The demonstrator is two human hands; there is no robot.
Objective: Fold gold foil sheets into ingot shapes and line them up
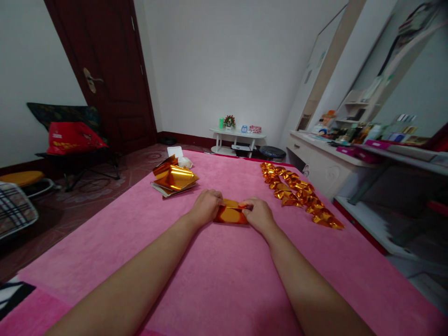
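A sheet of shiny gold foil paper lies on the pink cloth in front of me, its far edge folded over. My left hand grips its left end, fingers curled at the fold. At the opposite end, my right hand pinches the folded edge between thumb and fingers. Beyond my left hand sits a loose stack of gold foil sheets, some curling upward. To the right, folded gold foil pieces are laid out in rows.
The pink cloth covers the surface under my arms. A white crumpled item lies behind the foil stack. A white side table stands by the far wall, a cluttered dresser on the right, and a chair with a red bag on the left.
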